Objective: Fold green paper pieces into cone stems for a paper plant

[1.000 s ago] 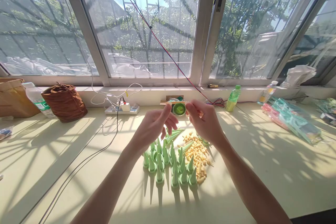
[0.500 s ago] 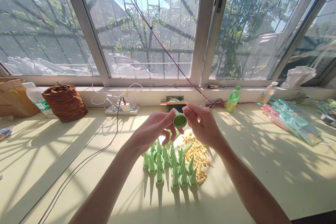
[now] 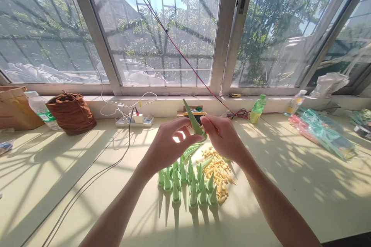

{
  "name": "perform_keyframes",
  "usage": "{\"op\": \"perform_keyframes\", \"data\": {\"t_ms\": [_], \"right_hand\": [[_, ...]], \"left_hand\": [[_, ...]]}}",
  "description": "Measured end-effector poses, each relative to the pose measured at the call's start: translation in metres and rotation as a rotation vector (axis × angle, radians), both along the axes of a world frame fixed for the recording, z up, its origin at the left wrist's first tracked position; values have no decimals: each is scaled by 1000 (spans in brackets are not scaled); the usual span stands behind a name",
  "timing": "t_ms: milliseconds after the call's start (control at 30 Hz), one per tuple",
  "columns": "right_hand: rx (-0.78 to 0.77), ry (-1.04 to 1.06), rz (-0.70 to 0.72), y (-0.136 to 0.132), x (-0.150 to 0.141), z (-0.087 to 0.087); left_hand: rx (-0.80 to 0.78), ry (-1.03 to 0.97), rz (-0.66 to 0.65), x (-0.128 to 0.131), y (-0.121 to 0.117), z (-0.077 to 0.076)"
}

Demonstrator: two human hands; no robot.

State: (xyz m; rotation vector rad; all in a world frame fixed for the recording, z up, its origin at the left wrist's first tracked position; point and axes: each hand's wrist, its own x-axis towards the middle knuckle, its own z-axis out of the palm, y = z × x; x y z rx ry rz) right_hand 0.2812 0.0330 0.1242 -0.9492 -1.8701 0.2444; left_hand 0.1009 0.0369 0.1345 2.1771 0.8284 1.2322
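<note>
A slim green cone point(image 3: 191, 117) is gripped between the thumb and fingers of my left hand point(image 3: 173, 139), its point tilted up and to the left. My right hand point(image 3: 222, 135) is closed in a pinch right beside the cone's wide end; whatever its fingertips hold is hidden. Below the hands, several green cones point(image 3: 193, 197) stand upright on the table, points up. A pile of small yellowish pegs point(image 3: 217, 170) lies to their right. Behind the standing cones, more green cones point(image 3: 191, 150) lie on their sides, partly covered by my left hand.
At the back stand a power strip point(image 3: 135, 121) with cables, a small open box point(image 3: 197, 112) and a green bottle point(image 3: 257, 109). A brown cloth bag point(image 3: 71, 112) is at the left, and plastic-wrapped pink and teal items point(image 3: 323, 131) at the right. A dark cable point(image 3: 116, 162) crosses the left side.
The cone has been turned: its round open end faced me before, and now its side shows with the point upward. My left hand has rotated with it; my right hand has barely moved.
</note>
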Motion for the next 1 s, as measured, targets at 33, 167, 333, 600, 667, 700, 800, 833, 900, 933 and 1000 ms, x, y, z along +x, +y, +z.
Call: {"op": "perform_keyframes", "data": {"t_ms": [33,167,333,600,667,700,800,833,900,933,1000], "right_hand": [[0,-1,-5,0,0,0],[22,-15,-23,0,1,1],[85,-65,-43,2,2,-1],[75,-76,-80,1,1,0],[46,-51,-85,0,-1,0],[33,-39,-87,0,-1,1],[3,-7,-95,0,-2,1],[-2,2,-100,0,-3,1],[0,24,-102,0,-2,1],[3,36,-97,0,-2,1],[14,63,-90,0,-1,1]], "left_hand": [[41,4,12,1,0,-1],[122,23,26,1,0,-4],[121,74,42,1,-1,-4],[331,134,62,2,3,-7],[427,151,69,2,5,-10],[480,157,78,2,6,-12],[634,160,122,2,9,-17],[675,160,139,3,9,-18],[730,154,171,3,9,-19],[734,149,184,4,9,-18],[677,124,199,5,7,-16]]}}
